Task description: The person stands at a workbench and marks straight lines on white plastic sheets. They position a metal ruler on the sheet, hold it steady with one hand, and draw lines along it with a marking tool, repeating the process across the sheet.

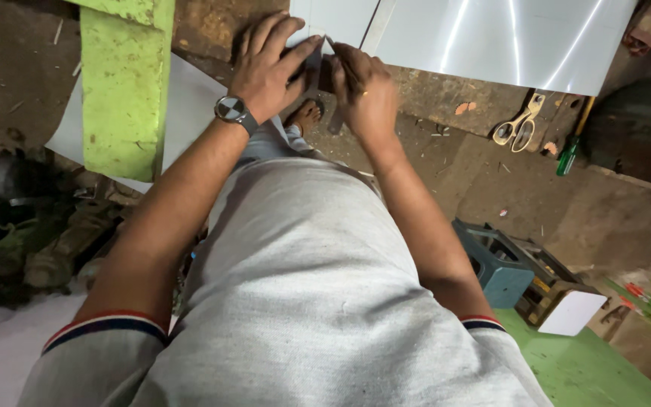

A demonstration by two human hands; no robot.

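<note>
Two hands meet at white sheet (491,38) corner: left hand (269,68) flat, right hand (363,87) pinching edge.

A glossy white sheet (491,38) is streaked with bright reflections. A grey shirt (303,301) is edged at the cuffs with red, white and navy stripes. A lime-green plank (122,90) is speckled with wear. Cream-handled scissors (520,126), a green-handled screwdriver (569,157) and a blue-grey crate (500,265) are seen.
</note>
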